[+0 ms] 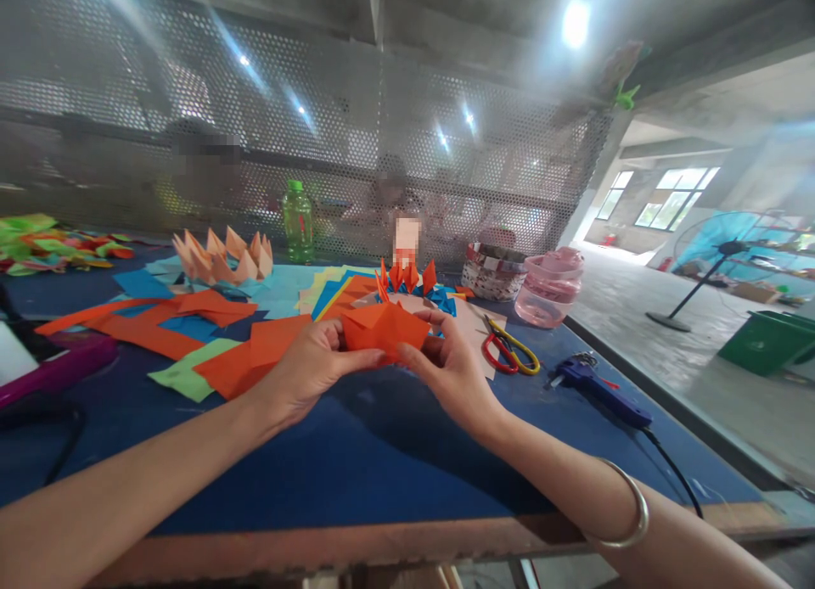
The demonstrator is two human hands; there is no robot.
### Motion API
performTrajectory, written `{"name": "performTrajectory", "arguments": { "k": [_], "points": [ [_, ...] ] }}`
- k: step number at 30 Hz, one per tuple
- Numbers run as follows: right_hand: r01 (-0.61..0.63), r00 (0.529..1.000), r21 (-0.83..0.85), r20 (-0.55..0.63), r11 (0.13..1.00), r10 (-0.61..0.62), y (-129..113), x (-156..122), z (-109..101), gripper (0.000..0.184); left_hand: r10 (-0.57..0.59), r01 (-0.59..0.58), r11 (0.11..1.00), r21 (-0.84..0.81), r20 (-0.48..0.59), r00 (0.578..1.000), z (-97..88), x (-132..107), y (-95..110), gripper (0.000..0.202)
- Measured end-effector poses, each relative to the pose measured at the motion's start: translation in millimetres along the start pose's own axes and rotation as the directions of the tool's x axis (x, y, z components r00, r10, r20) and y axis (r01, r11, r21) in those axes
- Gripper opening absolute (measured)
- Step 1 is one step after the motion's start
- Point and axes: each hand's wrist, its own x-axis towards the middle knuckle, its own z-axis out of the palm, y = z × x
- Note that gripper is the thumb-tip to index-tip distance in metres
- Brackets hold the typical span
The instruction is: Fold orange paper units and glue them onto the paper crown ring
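Between both hands, above the blue tabletop, I hold a folded piece of orange paper [385,328]. My left hand [322,351] pinches its left side, the thumb lying along the lower edge. My right hand [449,360] grips the right side, thumb in front and fingers behind. Just beyond it stands an orange and blue folded-paper piece [407,277] with pointed tips, partly hidden. Orange paper sheets [280,334] and a light green sheet [196,370] lie left of my left hand. Scissors [510,347] with red and yellow handles rest right of my right hand.
A blue glue gun [602,391] with a cord lies at the right. Behind are a woven basket [491,271], a pink jug [549,288], a green bottle [297,222] and a peach paper crown shape [222,258]. A purple tool [60,368] is at the left. Perforated metal mesh [356,105] rises behind the table.
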Motion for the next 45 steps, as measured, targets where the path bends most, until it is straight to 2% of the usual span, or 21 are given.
{"name": "performTrajectory", "arguments": {
  "k": [4,10,12,15,18,25,29,33,37,45],
  "points": [
    [-0.062,0.997,0.111,0.058,0.992,0.056,1.5,2.0,2.6,0.05,0.016,-0.015,0.999,0.028,-0.03,0.999,1.2,-1.0,-0.7,0.033],
    [0.076,0.997,-0.073,-0.016,0.994,-0.077,1.5,2.2,0.4,0.05,-0.003,0.003,1.0,-0.021,-0.005,1.0,0.6,-1.0,-3.1,0.042],
    [0.135,0.99,-0.093,-0.023,0.986,-0.137,1.0,1.4,-0.3,0.048,-0.057,0.06,0.997,-0.044,0.063,0.996,-0.8,-0.3,-3.9,0.042],
    [0.182,0.982,-0.107,-0.032,0.978,-0.186,0.8,0.5,-0.5,0.046,-0.194,0.202,0.979,-0.027,0.168,0.967,-2.8,1.2,-5.7,0.035],
    [0.197,0.978,-0.121,-0.038,0.973,-0.203,1.3,0.1,-0.4,0.046,-0.253,0.259,0.966,-0.003,0.203,0.946,-3.4,2.7,-8.2,0.034],
    [0.118,0.991,-0.087,-0.044,0.989,-0.123,3.1,1.9,-0.7,0.047,-0.111,0.093,0.989,0.118,0.159,0.981,-2.3,-0.6,-5.4,0.03],
    [0.054,0.997,-0.034,-0.05,0.998,-0.055,2.3,4.3,-1.1,0.051,-0.06,0.038,0.982,0.187,0.115,0.992,0.1,-2.0,-2.3,0.027],
    [0.05,0.998,0.042,-0.051,0.998,-0.048,2.5,5.7,-1.9,0.053,-0.058,0.047,0.98,0.191,0.052,0.997,1.4,-0.1,-2.5,0.027],
    [0.035,0.998,0.027,-0.053,0.999,-0.033,4.9,6.1,-2.0,0.054,-0.067,0.064,0.971,0.23,0.003,0.998,1.2,-0.4,-1.1,0.03],
    [0.02,0.999,-0.007,-0.035,1.0,-0.021,5.2,5.9,-2.6,0.053,-0.023,0.025,0.979,0.204,-0.01,1.0,-1.5,2.4,-5.1,0.032]
  ]
}}
